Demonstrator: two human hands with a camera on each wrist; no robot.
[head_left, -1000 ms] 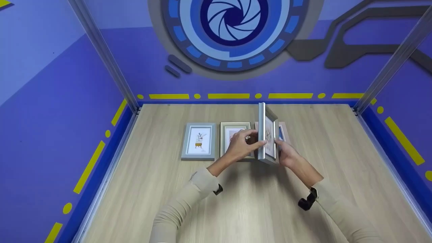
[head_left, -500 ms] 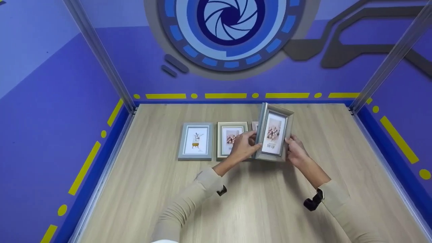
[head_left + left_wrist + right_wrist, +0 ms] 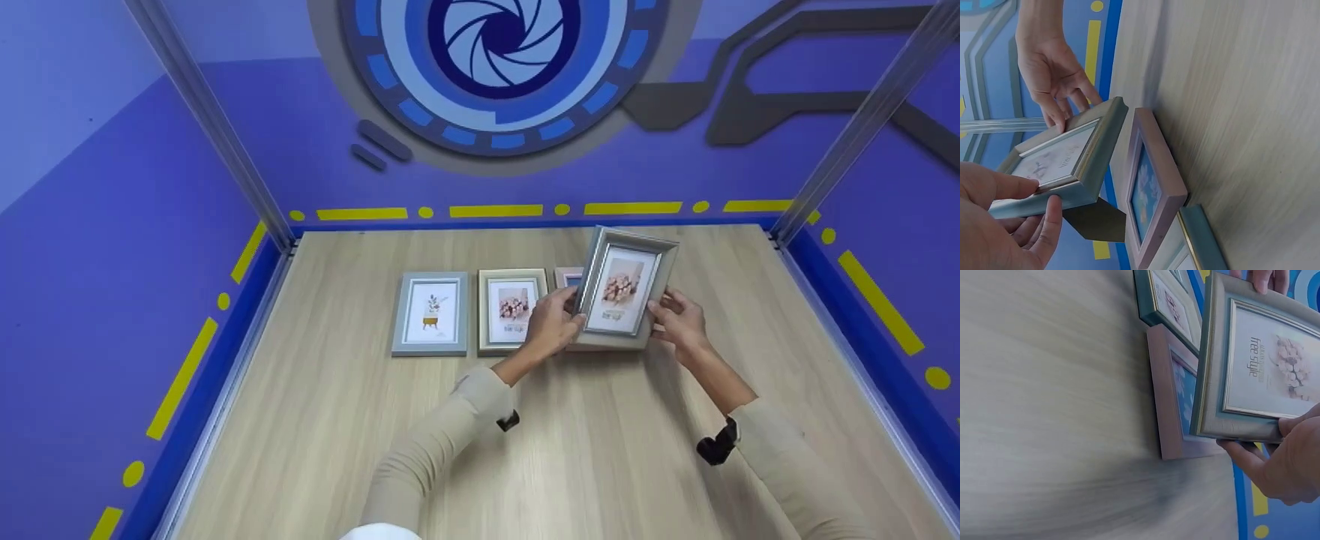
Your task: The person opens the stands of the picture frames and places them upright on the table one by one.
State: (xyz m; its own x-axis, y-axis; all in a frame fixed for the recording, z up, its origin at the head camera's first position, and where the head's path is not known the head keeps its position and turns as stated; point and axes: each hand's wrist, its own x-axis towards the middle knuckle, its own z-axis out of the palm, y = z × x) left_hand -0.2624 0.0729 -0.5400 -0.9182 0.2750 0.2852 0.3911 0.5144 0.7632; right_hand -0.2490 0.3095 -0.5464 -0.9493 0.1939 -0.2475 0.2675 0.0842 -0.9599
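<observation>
A silver picture frame (image 3: pixel 621 289) with a flower print is held up and tilted, off the table. My left hand (image 3: pixel 553 322) pinches its left edge between thumb and fingers. On the opposite edge, my right hand (image 3: pixel 681 324) grips with the thumb in front, as the right wrist view shows. The frame's back stand (image 3: pixel 1095 220) sticks out behind it in the left wrist view. Below lies a pink picture frame (image 3: pixel 1158 396) with a blue picture, mostly covered in the head view. Left of that is a gold-edged picture frame (image 3: pixel 487 330), partly behind my left hand.
A blue-grey picture frame (image 3: pixel 431 349) lies at the left end of the row. The wooden table (image 3: pixel 330 420) is enclosed by blue-purple panels (image 3: pixel 225 150) at the back and sides. Metal posts (image 3: pixel 217 127) stand in the corners.
The silver frame has turned from nearly edge-on to face the head camera and has shifted right. Both hands have moved with it, keeping hold. The row on the table stays put.
</observation>
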